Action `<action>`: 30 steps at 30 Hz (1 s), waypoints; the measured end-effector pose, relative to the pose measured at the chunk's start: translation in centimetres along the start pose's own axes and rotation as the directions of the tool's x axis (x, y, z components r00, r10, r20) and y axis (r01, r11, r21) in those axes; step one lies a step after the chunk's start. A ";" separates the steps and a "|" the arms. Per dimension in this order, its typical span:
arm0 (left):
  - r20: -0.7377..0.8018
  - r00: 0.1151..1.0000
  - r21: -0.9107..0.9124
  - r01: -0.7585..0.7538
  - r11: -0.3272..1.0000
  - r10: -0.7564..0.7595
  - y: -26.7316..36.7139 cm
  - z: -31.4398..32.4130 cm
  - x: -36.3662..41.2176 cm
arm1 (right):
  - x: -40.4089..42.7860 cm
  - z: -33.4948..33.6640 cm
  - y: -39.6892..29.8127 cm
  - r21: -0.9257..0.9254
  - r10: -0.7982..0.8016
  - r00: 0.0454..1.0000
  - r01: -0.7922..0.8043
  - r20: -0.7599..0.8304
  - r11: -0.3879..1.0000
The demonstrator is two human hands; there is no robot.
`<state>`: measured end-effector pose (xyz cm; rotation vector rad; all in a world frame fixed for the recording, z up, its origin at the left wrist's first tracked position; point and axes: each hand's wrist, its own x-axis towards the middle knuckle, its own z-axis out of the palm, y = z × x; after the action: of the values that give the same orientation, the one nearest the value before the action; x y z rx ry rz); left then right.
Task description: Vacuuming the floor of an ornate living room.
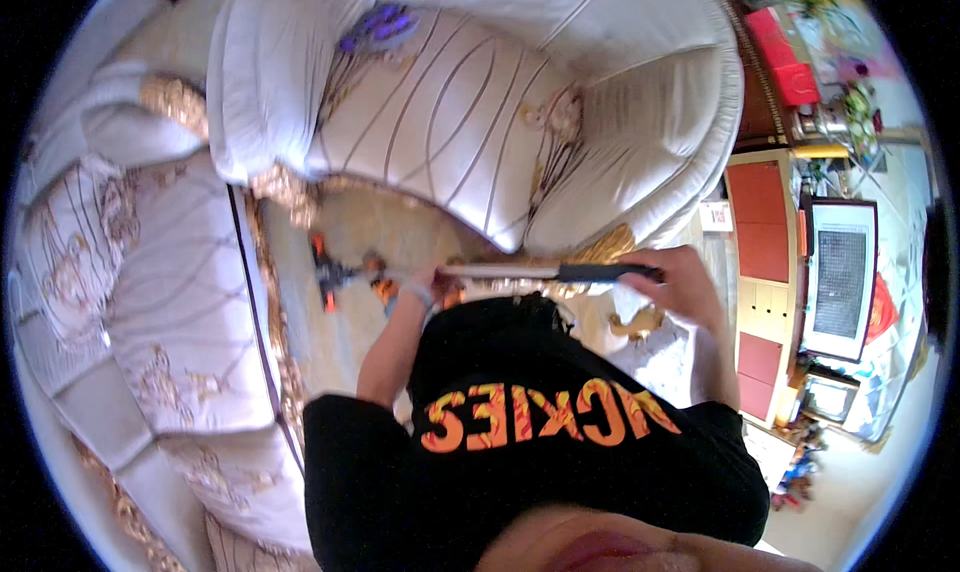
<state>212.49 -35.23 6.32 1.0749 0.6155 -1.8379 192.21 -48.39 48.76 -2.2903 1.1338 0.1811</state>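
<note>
A long-handled floor tool, perhaps a mop, crosses in front of my body, its metal pole [502,271] held nearly level across the view. My right hand [684,283] is wrapped around the black grip [596,273] at its end. Farther along, my left hand [429,281] grips the pole, and a pale band circles that wrist. Beyond the left hand lies a dark head [330,273] with orange ends, low over the floor [349,347]; blur hides how it joins the pole. Orange and blue footwear [386,293] shows partly behind my left forearm.
A white armchair [472,122] with gold trim stands ahead, a purple item [382,26] on its seat. To the left runs a matching sofa [187,294]. A cabinet with red doors [759,223] stands at right, with a framed picture [841,279] above it.
</note>
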 end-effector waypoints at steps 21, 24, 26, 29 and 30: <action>0.086 0.993 -0.272 -0.060 0.960 0.086 5.2 -2.6 -12.1 | 1.1 0.9 -8.4 -0.105 -0.729 0.669 0.722 -0.146 0.684; 0.041 0.992 -0.371 -0.097 0.924 0.120 5.8 -3.2 -13.3 | 0.9 0.1 -10.5 -0.193 -0.825 0.557 0.802 -0.100 0.565; 0.103 0.975 -0.264 -0.163 0.951 0.196 5.9 -3.0 -15.1 | -0.4 -2.2 -12.7 -0.321 -0.824 0.559 0.766 -0.098 0.558; 0.023 0.976 -0.357 -0.192 0.914 0.214 6.6 -4.0 -17.1 | -1.7 -5.2 -16.1 -0.333 -0.906 0.209 0.880 -0.369 0.339; 0.036 0.978 -0.382 -0.176 0.907 0.205 6.8 -4.4 -16.6 | -1.9 -5.8 -16.9 -0.329 -0.900 0.056 0.919 -0.432 0.215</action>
<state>224.10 -27.70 18.64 0.7742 0.7546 -1.5044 203.20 -42.17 61.51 -2.5995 -0.4219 -1.0921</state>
